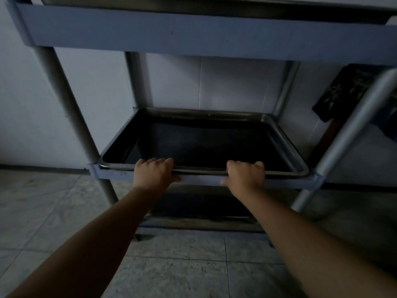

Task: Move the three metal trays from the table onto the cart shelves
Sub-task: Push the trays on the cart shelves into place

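Metal tray (pixel 214 145) sits on the cart's middle shelf (pixel 287 183); your left hand (pixel 153 174) and right hand (pixel 245 175) curl over its near rim. Keep it level and seat all 4 corners before letting go.

No legible text, labels, numbers or signs anywhere.

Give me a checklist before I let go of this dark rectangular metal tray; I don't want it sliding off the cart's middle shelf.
1. Dark rectangular metal tray sits inside the blue-grey middle shelf frame: ok.
2. Tray level: ok, looks flat.
3. Far rim fully seated at the back: cannot tell, too dark.
4. Left hand and right hand grip the near rim: ok.
5. Fingers pinched between rim and frame: cannot tell.
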{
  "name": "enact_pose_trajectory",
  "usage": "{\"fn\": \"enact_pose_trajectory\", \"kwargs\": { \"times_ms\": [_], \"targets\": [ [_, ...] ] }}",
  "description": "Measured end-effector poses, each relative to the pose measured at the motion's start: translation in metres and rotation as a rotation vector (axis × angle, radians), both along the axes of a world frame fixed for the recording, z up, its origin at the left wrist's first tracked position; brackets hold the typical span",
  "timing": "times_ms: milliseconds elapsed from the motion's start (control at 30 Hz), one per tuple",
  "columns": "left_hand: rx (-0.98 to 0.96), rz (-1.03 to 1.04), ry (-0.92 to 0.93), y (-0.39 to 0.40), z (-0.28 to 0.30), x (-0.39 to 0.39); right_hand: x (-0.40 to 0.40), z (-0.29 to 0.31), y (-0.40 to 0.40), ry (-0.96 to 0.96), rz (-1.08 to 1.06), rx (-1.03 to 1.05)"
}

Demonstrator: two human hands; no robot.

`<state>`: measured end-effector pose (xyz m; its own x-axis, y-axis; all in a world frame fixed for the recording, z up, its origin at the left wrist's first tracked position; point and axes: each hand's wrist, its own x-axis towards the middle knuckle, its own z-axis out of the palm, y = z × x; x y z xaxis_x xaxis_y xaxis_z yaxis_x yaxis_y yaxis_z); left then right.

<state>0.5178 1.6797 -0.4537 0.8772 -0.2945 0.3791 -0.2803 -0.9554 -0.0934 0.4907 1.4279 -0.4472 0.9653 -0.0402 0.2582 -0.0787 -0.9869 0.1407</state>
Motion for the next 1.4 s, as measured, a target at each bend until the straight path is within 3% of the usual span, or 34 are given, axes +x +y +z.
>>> {"fn": "enact_pose_trajectory", "kwargs": {
  "times_ms": [233, 500, 633, 700, 800, 933, 1033, 1167, 1400],
  "targets": [
    [0.011, 0.001, -0.005, -0.002, 0.005, -0.007, -0.006, -0.009, 0.003, -0.112, -0.02, -0.008],
    [0.011, -0.022, 0.049, 0.001, 0.002, -0.017, -0.019, -0.034, 0.0, -0.349, 0.104, 0.012],
    [-0.014, -0.154, -0.073, 0.01, -0.029, -0.035, -0.037, -0.067, -0.006, -0.337, 0.159, 0.037],
    [0.015, -0.302, -0.136, 0.019, -0.07, -0.047, -0.048, -0.099, -0.008, -0.291, 0.235, 0.031],
    [0.164, -0.393, 0.015, 0.029, -0.143, -0.053, -0.053, -0.154, -0.008, -0.106, 0.325, 0.008],
    [0.206, -0.228, 0.413, 0.029, -0.231, -0.02, -0.024, -0.229, -0.01, 0.309, 0.212, 0.091],
    [0.222, -0.157, 0.53, 0.018, -0.281, 0.015, -0.001, -0.278, -0.02, 0.466, 0.101, 0.162],
    [0.26, -0.093, 0.528, 0.014, -0.313, 0.032, 0.008, -0.314, -0.019, 0.46, 0.017, 0.187],
    [0.224, -0.065, 0.414, 0.029, -0.315, 0.019, 0.01, -0.318, 0.004, 0.333, 0.092, 0.156]
  ]
}}
